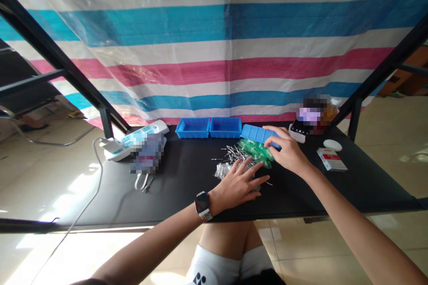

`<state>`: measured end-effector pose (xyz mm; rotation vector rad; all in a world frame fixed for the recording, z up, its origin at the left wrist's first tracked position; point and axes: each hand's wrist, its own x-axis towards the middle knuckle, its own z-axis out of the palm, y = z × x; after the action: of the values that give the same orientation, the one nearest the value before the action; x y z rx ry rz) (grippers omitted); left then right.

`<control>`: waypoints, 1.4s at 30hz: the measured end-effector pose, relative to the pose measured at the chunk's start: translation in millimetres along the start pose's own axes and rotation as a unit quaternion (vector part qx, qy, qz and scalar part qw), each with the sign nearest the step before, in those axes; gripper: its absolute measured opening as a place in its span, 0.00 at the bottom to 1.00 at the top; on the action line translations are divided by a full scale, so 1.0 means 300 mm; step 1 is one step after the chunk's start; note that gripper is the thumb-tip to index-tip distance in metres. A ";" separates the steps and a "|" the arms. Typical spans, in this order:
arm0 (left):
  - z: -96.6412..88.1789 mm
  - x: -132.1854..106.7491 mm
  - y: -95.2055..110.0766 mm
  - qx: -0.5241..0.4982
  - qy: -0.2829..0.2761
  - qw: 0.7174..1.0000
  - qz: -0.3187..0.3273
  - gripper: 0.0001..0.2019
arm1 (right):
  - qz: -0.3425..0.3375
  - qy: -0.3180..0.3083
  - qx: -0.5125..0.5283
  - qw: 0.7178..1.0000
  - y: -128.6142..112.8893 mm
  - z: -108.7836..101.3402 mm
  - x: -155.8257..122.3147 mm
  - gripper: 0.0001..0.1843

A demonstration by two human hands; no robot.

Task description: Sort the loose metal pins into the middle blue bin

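Observation:
My left hand [242, 182] lies flat with fingers spread on a clear plastic bag [223, 170] on the black table [187, 187]; a smartwatch [203, 205] is on that wrist. My right hand [284, 151] grips the edge of a tilted blue tray [254, 133]. Below the tray lies a heap of green plastic pieces [256, 150], and beside it a scatter of small metal screws [232, 153].
Two more blue trays [209, 128] stand side by side at the table's back. A white power strip [133, 140] with its cable lies at the left. A small red-and-white box [331, 159], a white round object [332, 144] and a dark device [299, 129] sit at the right.

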<state>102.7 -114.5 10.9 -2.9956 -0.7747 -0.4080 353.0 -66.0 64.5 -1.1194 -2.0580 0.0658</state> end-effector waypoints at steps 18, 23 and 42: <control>0.030 0.276 -0.101 -0.042 0.029 0.988 -0.145 0.34 | 0.103 0.129 -0.010 0.986 0.166 -0.049 0.062 0.06; 0.062 0.445 -0.179 -0.051 -0.013 0.979 -0.198 0.40 | 0.199 0.087 0.117 0.969 0.360 -0.031 0.262 0.05; 0.107 0.462 -0.166 -0.095 -0.055 0.972 -0.207 0.30 | 0.313 0.043 0.230 0.921 0.654 0.241 0.373 0.13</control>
<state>203.6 -2.6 13.1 -3.0349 -1.4621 -0.3428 406.9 157.6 6.4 -1.3866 -1.4233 0.7615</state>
